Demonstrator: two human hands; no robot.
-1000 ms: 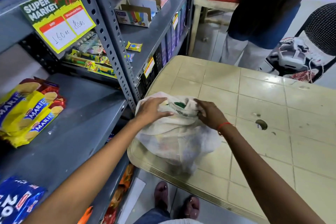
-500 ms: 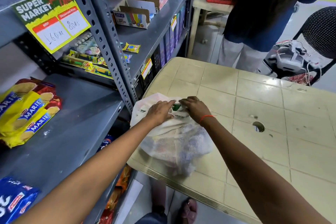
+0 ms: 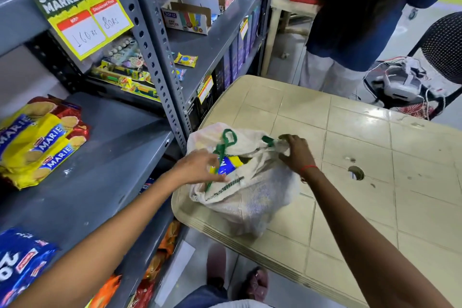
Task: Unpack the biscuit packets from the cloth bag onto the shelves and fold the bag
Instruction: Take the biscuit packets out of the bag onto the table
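With our right hand (image 3: pixel 296 155) pinching the limp cloth bag's (image 3: pixel 250 190) far rim on the table (image 3: pixel 350 132) corner, our left hand's (image 3: pixel 200 167) spread fingers reach its mouth, where the light, slick, crushable biscuit packet (image 3: pixel 228 166) wants a gentle end-grip.

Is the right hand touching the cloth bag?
Touching. The head view shows the right hand with its fingers pinching the far rim of the cloth bag, gathering the fabric beside a green handle.

Bright, slightly blurred, wide-angle edge warp
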